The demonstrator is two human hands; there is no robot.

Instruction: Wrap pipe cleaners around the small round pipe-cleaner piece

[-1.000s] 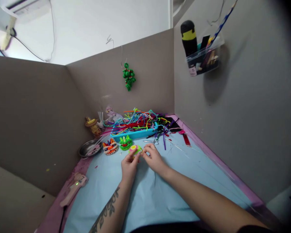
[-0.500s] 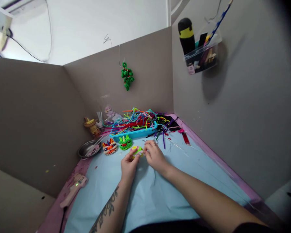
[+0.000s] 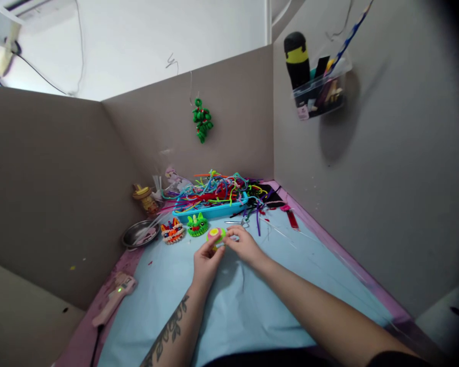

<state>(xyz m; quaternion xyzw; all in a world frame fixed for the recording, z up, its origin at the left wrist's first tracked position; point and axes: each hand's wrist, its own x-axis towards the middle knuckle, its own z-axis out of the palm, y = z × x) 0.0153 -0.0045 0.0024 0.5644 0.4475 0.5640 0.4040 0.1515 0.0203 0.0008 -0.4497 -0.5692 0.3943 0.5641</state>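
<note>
A small round craft piece (image 3: pixel 215 234), with a yellow centre, a pink ring and a bright green edge, looks made of coiled pipe cleaner. My left hand (image 3: pixel 207 259) pinches it from the near left, thumb and fingers closed. At its right edge, the fingertips of my right hand (image 3: pixel 245 245) are pressed together on the green rim; the exact strand between them is too small to make out. Just beyond the piece lie a green pipe-cleaner animal head (image 3: pixel 198 225) and an orange one (image 3: pixel 173 231). Scissors (image 3: pixel 235 222) rest behind my right hand.
A blue tray (image 3: pixel 210 211) heaped with coloured pipe cleaners (image 3: pixel 222 191) stands at the back. Leftward are a metal bowl (image 3: pixel 132 237), a yellow-lidded cup (image 3: pixel 146 199) and a pink glue gun (image 3: pixel 115 300). Grey partitions enclose the table; a clear bin (image 3: pixel 319 97) hangs on the right one.
My right hand has shifted slightly, with its fingers lower and more closed at the piece's edge, uncovering the scissors. The piece's yellow-and-pink face shows more fully now.
</note>
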